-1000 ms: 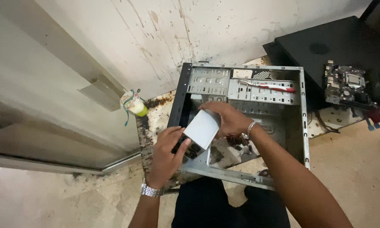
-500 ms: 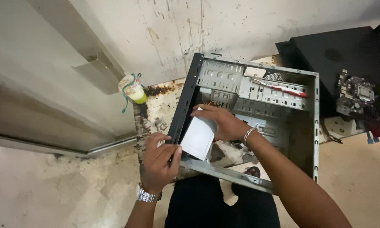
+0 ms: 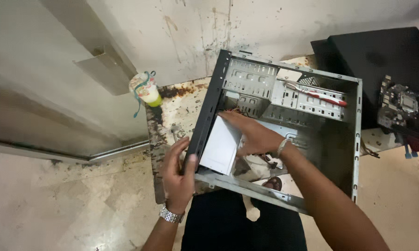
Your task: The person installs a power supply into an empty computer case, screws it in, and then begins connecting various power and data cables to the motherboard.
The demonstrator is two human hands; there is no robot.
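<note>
Metal box (image 3: pixel 221 146), pale grey and rigid, sits inside the open computer case (image 3: pixel 356 153), against its black front edge. Your right hand (image 3: pixel 251 135) lies flat-fingered on it; your left hand (image 3: pixel 178 174) curls round that edge. Probably heavy: grip its sides.

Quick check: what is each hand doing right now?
Left hand: gripping the black front edge of the computer case.
Right hand: inside the case, laid flat on the grey power supply box.
</note>
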